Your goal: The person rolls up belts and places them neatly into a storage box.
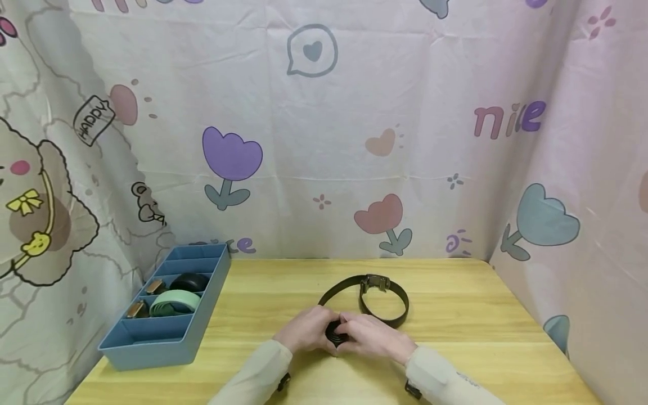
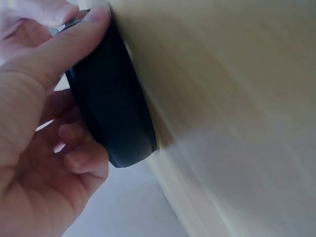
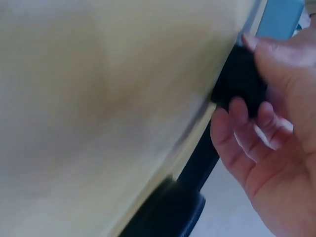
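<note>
A black belt point(image 1: 406, 306) stands on its edge on the wooden table, one end wound into a small coil point(image 1: 335, 336) and the rest curving behind it in a loose loop. Its dark metal buckle point(image 1: 376, 282) sits at the back of that loop. My left hand point(image 1: 306, 331) grips the coil from the left, thumb along its outer side in the left wrist view. From the right, my right hand point(image 1: 373, 336) holds the same coil between thumb and fingers. The hands partly hide the coil in the head view.
A blue compartment box point(image 1: 205, 326) stands at the left of the table. In it lie a rolled green belt point(image 1: 176, 301), a rolled black belt point(image 1: 189, 282) and gold-coloured buckles point(image 1: 137, 309). A printed curtain point(image 1: 314, 112) hangs behind and at both sides.
</note>
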Demonstrator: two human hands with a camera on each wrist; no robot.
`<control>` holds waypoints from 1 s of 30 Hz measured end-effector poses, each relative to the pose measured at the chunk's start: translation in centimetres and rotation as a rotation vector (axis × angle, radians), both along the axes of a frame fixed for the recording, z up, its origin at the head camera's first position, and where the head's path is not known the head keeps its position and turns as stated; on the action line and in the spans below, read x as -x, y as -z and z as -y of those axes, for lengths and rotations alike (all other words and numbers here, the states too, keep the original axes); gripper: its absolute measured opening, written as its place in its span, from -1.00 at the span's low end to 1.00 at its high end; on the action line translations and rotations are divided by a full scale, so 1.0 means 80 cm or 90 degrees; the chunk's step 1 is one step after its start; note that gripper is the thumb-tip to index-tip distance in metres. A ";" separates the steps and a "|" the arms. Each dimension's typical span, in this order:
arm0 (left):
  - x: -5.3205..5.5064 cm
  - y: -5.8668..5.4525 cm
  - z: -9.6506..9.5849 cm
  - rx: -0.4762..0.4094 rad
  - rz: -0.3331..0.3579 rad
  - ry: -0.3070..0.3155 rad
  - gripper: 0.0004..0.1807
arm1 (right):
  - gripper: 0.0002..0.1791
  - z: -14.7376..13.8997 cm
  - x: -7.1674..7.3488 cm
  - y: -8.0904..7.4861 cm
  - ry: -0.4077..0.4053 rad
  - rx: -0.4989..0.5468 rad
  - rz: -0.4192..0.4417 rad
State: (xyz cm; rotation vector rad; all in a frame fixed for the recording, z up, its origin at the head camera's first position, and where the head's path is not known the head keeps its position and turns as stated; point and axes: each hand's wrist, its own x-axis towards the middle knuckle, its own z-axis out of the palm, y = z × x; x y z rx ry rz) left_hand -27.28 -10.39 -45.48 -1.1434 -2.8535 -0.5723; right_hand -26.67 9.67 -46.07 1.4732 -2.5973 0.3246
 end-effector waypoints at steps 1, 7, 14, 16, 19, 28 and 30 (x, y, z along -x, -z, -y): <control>0.000 0.000 0.000 -0.002 -0.004 -0.006 -0.57 | -0.87 0.001 0.000 0.001 0.003 0.002 -0.001; 0.003 0.000 0.004 0.007 0.028 -0.009 -0.56 | -0.91 -0.003 0.002 -0.001 -0.010 -0.009 -0.010; 0.004 -0.005 -0.003 0.000 0.023 0.000 -0.57 | -0.87 -0.006 -0.001 -0.004 0.013 -0.008 0.016; 0.004 -0.005 -0.005 0.003 0.002 -0.014 -0.56 | -0.87 -0.004 0.000 -0.004 0.008 0.004 0.005; 0.003 -0.005 -0.004 0.026 -0.012 -0.025 -0.53 | -0.93 -0.003 0.002 -0.005 -0.012 0.007 -0.004; 0.005 -0.004 0.000 0.034 0.015 -0.006 -0.54 | -0.96 -0.004 0.001 -0.008 -0.003 -0.003 0.008; 0.004 -0.003 -0.001 0.030 0.001 -0.016 -0.54 | -0.94 0.000 -0.001 -0.007 0.008 -0.002 0.005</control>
